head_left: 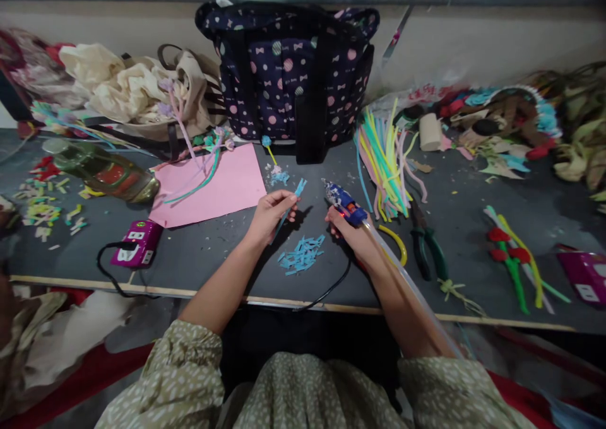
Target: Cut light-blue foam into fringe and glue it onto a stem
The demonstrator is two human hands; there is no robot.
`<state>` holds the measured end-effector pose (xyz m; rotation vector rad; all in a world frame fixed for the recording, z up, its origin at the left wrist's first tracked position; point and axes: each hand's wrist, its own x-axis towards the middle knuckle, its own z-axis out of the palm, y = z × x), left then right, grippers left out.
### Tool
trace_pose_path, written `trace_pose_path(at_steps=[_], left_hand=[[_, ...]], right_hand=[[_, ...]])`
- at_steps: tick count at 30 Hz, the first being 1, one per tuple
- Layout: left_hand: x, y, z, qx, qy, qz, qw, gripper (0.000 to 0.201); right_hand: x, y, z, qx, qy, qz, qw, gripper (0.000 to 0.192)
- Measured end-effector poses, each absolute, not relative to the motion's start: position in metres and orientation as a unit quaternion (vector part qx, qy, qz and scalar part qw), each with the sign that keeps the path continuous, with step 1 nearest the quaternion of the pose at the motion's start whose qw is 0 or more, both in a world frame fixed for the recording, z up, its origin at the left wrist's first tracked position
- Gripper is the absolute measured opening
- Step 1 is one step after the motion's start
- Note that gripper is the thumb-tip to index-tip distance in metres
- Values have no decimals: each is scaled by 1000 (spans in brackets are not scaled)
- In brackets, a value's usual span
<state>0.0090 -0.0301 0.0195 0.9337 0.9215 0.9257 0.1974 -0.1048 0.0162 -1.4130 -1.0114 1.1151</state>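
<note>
Between the fingertips of my left hand (273, 214) is a thin blue pipe cleaner (301, 187), with short blue bits at its top end. My right hand (353, 230) is wrapped round a blue glue gun (344, 203), its nozzle pointing up and left, apart from the pipe cleaner. A long clear glue stick (407, 281) runs out of its back along my forearm. Below and between my hands lies a pile of short blue cut pieces (303, 255). Just beyond my left hand stands a small yellow stem with a blue top (268, 151), near more blue bits.
A dark patterned bag (293, 69) with a black phone (310, 129) against it stands at the back. Coloured pipe cleaners (386, 164) and green-handled pliers (428, 246) lie right. Pink paper (213, 189), a bottle (106, 173) and a purple power socket (137, 243) are left.
</note>
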Motion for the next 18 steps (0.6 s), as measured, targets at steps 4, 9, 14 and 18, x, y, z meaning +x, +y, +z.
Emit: trace_pose_path(at_steps=[4,9,14,18], left_hand=[[8,-30,19,454,418,450,645,23],[7,-30,21,483,427,488,588,21],[7,-29,19,478,433,526,555,21],[5,-27,19,465,425,563,535,19]], right_hand=[[200,-105,16,-608,-466,427,481,26],[206,-107,16,-585,-578,396,409,16],[207,-110,18,-551,-666,387,321,16],[205,-112,18,-559,-663,392,307,20]])
